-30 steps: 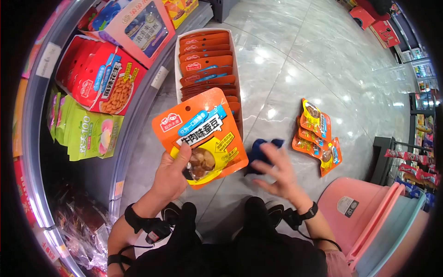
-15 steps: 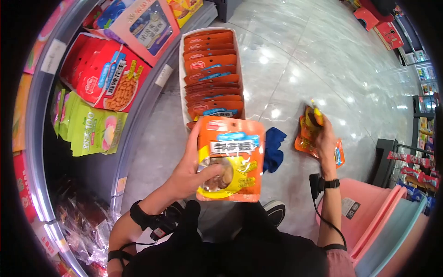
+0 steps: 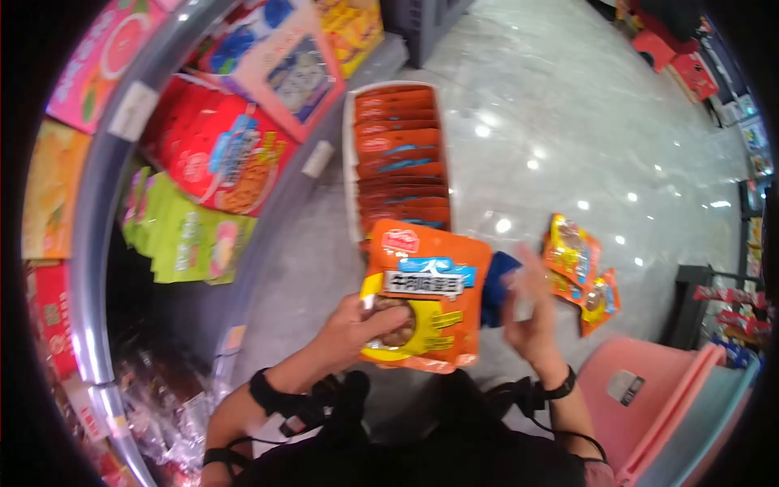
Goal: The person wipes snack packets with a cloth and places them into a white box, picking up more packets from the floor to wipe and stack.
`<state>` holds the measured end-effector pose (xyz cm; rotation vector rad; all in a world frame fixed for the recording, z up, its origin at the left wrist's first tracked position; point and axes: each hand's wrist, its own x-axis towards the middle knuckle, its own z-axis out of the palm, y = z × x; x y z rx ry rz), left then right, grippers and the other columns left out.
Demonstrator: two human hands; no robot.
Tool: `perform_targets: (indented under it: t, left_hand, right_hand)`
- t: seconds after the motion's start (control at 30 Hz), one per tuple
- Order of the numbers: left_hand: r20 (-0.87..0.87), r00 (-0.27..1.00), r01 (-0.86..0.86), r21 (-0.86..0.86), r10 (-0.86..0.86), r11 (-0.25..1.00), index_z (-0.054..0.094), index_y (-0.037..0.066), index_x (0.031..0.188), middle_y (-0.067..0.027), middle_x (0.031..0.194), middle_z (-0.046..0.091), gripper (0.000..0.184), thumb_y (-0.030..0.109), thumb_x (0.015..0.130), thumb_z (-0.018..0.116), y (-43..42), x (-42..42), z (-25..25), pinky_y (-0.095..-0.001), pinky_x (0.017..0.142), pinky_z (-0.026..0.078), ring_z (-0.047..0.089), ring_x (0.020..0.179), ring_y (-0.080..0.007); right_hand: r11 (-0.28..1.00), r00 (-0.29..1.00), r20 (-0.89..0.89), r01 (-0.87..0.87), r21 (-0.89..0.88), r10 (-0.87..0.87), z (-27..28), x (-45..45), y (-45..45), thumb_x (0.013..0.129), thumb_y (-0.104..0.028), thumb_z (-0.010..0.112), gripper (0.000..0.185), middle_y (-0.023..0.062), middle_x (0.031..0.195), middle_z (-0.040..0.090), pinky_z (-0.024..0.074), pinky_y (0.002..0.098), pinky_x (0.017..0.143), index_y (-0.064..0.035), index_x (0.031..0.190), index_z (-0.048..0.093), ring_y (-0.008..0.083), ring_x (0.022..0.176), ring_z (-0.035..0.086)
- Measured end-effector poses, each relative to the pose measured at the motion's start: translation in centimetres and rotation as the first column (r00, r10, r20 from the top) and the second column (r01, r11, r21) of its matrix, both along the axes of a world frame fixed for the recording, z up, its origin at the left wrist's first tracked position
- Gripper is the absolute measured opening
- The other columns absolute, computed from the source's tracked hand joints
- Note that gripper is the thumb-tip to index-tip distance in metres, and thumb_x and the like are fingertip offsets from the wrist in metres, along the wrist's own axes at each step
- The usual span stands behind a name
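Observation:
My left hand [image 3: 345, 331] grips an orange and yellow snack pouch [image 3: 430, 296] near its lower left, thumb across the round window through which brown pieces show. Whether other pouches lie behind it, I cannot tell. To the right of the pouch is my right hand [image 3: 531, 316], blurred, its fingers stretched upward and nothing visible in them. A white box [image 3: 351, 162] filled with a row of upright orange pouches [image 3: 402, 166] stands on the floor just beyond. Several loose pouches [image 3: 572, 252] lie on the floor to the right. Dark blue cloth [image 3: 497, 288] shows between the held pouch and my right hand.
On the left, a curved shelf [image 3: 276, 195] carries red peanut bags [image 3: 215, 150], green packets [image 3: 182, 243] and a pink box [image 3: 292, 77]. Pink and light blue plastic tubs [image 3: 641, 373] stand at the lower right. A dark crate [image 3: 418, 32] is at the top.
My right hand has left the loose pouches on the floor and come in toward the held pouch. My left hand keeps its hold. The view has shifted a little.

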<state>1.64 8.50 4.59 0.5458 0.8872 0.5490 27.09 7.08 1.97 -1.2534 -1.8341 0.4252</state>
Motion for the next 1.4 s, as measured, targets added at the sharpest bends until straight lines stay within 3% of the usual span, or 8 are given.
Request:
perform_targets:
  t: [0.2,0.33,0.47,0.67,0.7,0.93,1.23,1.4]
  left_hand:
    - [0.013,0.994,-0.113,0.183,0.112,0.977,0.051,0.0,0.111,-0.0036,0.095,0.059,0.026,0.007,0.087,0.059,0.5,0.2,1.2,-0.0236,0.074,0.049,0.058,0.082,-0.0082]
    - [-0.009,0.991,-0.127,0.229,0.133,0.965,0.048,-0.001,0.113,-0.0061,0.104,0.058,0.031,0.002,0.084,0.059,0.4,0.0,1.1,-0.0271,0.082,0.048,0.057,0.092,-0.0107]
    - [-0.107,0.985,-0.095,0.324,0.137,0.941,0.045,-0.001,0.114,-0.0073,0.106,0.058,0.034,0.002,0.083,0.06,0.0,0.2,0.8,-0.0285,0.085,0.048,0.058,0.096,-0.0132]
    - [-0.148,0.989,0.051,0.449,0.018,0.892,0.042,0.002,0.122,-0.009,0.116,0.053,0.047,0.005,0.08,0.064,-0.6,2.0,-0.1,-0.0323,0.087,0.047,0.055,0.104,-0.0175]
    - [-0.484,0.873,0.443,0.84,0.063,0.315,0.04,0.003,0.126,-0.0118,0.118,0.051,0.056,0.01,0.077,0.067,-0.6,0.9,-1.6,-0.0355,0.088,0.045,0.052,0.109,-0.0218]
    - [-0.346,0.917,0.327,0.374,-0.196,0.868,0.052,-0.002,0.112,-0.0057,0.095,0.061,0.037,0.009,0.079,0.065,-1.7,1.3,-1.1,-0.0268,0.076,0.046,0.056,0.087,-0.0103]
    - [-0.215,0.958,0.273,0.493,-0.188,0.826,0.013,0.008,0.141,-0.0092,0.13,0.041,0.075,0.001,0.082,0.058,-1.0,1.2,0.3,-0.03,0.094,0.038,0.048,0.111,-0.0154]
    - [0.005,1.0,0.007,0.454,-0.01,0.891,-0.012,0.01,0.142,-0.0102,0.14,0.027,0.095,-0.005,0.081,0.058,-0.3,2.1,0.2,-0.0296,0.096,0.038,0.043,0.118,-0.0175]
  right_hand:
    - [0.912,0.792,0.515,-0.122,-0.393,0.328,-8.1,0.2,-2.0,0.074,-0.018,0.064,0.036,0.0128,0.13,0.041,0.0216,0.0554,0.103,-0.0104,0.108,0.055,0.0326,0.126,0.03]
    - [0.985,0.853,0.522,0.108,-0.131,-0.024,-12.3,2.1,-3.2,0.067,-0.006,0.058,0.032,0.0088,0.102,0.055,0.0336,0.0459,0.088,-0.0113,0.099,0.057,0.026,0.099,0.052]
    - [0.762,0.78,-0.197,0.468,-0.447,-0.594,-7.4,2.5,0.5,0.086,-0.01,0.056,0.021,0.0108,0.09,0.054,0.0429,0.0299,0.075,0.001,0.102,0.048,0.0186,0.082,0.053]
    - [0.956,0.932,-0.213,-0.293,0.028,0.292,5.1,-5.1,1.0,0.068,-0.017,0.071,0.04,0.0156,0.122,0.051,0.0354,0.0479,0.095,-0.0087,0.106,0.061,0.0347,0.113,0.048]
    - [0.913,0.912,0.059,-0.402,-0.076,0.407,4.6,-6.8,0.7,0.074,-0.023,0.066,0.041,0.0156,0.129,0.046,0.0219,0.0544,0.102,-0.0145,0.114,0.061,0.0374,0.122,0.039]
    - [0.987,0.995,0.014,-0.101,-0.125,0.104,2.3,-7.3,1.6,0.072,-0.015,0.063,0.039,0.0164,0.118,0.05,0.0356,0.0473,0.091,-0.013,0.111,0.059,0.0359,0.107,0.047]
    - [0.857,0.819,0.34,0.511,-0.063,-0.463,-1.2,1.7,1.2,0.086,-0.016,0.055,0.041,0.0186,0.129,0.041,0.0287,0.0385,0.102,-0.0029,0.123,0.046,0.0339,0.123,0.037]
    - [0.705,0.562,-0.749,-0.368,-0.606,-0.351,-2.0,-0.5,-2.9,0.086,-0.036,0.055,0.067,0.0095,0.133,0.039,0.0244,0.0361,0.105,-0.0041,0.137,0.026,0.0229,0.126,0.035]
